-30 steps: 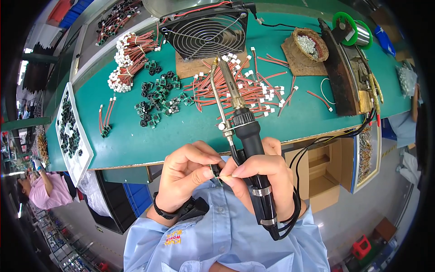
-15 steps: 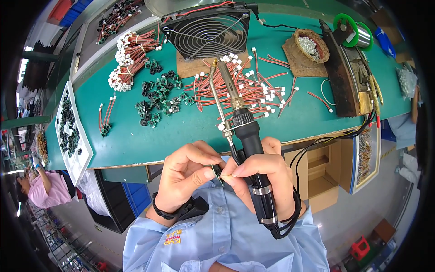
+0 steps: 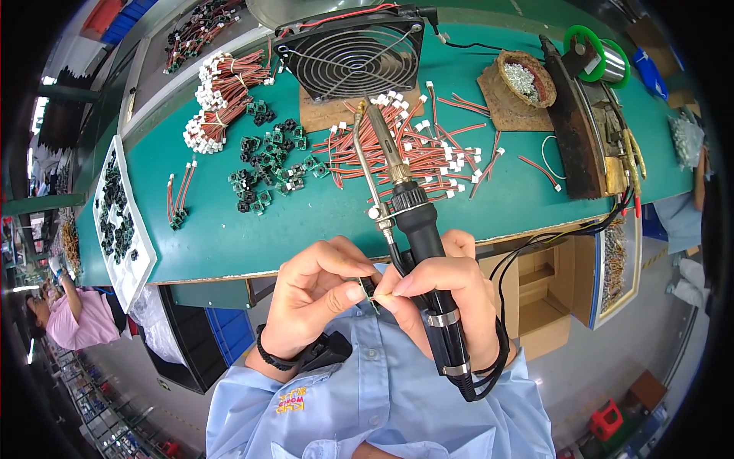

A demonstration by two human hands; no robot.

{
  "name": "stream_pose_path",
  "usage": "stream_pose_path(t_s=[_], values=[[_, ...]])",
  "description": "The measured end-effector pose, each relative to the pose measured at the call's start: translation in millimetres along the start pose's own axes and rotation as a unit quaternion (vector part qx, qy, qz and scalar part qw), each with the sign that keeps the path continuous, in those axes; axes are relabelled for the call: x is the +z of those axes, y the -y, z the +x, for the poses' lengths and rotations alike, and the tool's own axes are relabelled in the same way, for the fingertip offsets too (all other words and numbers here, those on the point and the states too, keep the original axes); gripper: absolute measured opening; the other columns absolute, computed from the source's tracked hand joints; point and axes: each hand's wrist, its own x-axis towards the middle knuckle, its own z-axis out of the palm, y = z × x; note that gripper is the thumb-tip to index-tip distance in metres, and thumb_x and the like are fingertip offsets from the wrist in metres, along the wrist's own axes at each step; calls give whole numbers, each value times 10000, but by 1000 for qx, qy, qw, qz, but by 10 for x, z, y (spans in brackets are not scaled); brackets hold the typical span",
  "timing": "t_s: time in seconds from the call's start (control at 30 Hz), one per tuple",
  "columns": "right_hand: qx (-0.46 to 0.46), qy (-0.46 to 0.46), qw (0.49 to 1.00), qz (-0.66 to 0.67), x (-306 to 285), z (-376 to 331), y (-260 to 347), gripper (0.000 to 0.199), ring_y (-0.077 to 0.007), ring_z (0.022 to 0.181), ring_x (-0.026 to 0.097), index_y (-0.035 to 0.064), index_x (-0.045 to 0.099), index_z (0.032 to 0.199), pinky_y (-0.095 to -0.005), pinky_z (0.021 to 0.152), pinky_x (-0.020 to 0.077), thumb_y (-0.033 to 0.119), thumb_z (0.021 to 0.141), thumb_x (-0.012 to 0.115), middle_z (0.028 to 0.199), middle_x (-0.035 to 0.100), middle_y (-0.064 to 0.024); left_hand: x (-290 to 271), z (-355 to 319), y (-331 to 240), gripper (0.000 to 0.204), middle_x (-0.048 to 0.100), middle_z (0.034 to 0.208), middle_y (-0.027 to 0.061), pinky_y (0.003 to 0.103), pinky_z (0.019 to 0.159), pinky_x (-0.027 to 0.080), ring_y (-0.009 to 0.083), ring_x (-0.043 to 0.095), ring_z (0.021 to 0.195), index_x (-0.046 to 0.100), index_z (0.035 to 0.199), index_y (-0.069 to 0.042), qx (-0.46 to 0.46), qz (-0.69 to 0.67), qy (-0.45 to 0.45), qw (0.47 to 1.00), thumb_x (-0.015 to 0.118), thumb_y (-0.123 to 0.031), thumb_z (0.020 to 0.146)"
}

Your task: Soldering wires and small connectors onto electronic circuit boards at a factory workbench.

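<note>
Close to my shirt front, my left hand (image 3: 315, 294) pinches a small green circuit board (image 3: 368, 289) with a dark part on it, between thumb and fingers. My right hand (image 3: 462, 294) is wrapped round the black handle of a soldering iron (image 3: 417, 222), its tip pointing up over the bench. A thin metal feed tube (image 3: 364, 153) runs alongside the iron. The thumb and a fingertip of my right hand also meet at the board's edge. Whatever lies between those fingertips is too small to make out.
Red-and-black wires with white connectors (image 3: 397, 138) lie behind the iron, below a black fan (image 3: 355, 61). Small green boards (image 3: 267, 161) are heaped left of them. A white tray (image 3: 141, 260) holds more boards. At right stand a bowl (image 3: 541, 80), an iron stand (image 3: 569, 138) and a solder spool (image 3: 612, 60).
</note>
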Motion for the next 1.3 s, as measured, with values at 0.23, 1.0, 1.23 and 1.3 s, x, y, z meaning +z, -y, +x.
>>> stream_pose_path(t_s=[0.23, 1.0, 1.23, 1.3], values=[[-7, 7, 1000, 10, -3, 9, -13, 363, -146, 577, 471, 105, 551, 911, -309, 673, 316, -30, 624, 728, 805, 589, 38, 5, 8, 1, 140, 541, 947, 111, 290, 773, 442, 163, 544, 866, 542, 960, -1, -9, -20, 4, 1000, 578, 0, 825], [70, 54, 993, 79, -26, -64, 35, 388, -166, 727, 599, 51, 361, 1004, -285, 672, 498, -53, 763, 646, 802, 579, -143, -5, 2, -2, 134, 525, 971, 79, 273, 796, 421, 140, 535, 909, 514, 988, -12, -23, -57, 23, 998, 547, -23, 858], [65, 62, 995, 54, -25, -76, 49, 397, -168, 709, 595, 55, 349, 1008, -289, 661, 499, -51, 764, 645, 803, 576, -143, -11, 2, 12, 136, 530, 969, 82, 280, 807, 423, 150, 539, 914, 516, 991, -9, -31, -78, 28, 996, 546, -26, 860], [63, 62, 995, 48, -25, -75, 49, 399, -169, 706, 595, 55, 348, 1009, -289, 658, 499, -51, 764, 644, 802, 575, -143, -4, 5, 11, 134, 530, 967, 83, 282, 810, 423, 152, 540, 918, 515, 990, -9, -32, -80, 27, 996, 546, -30, 861]])
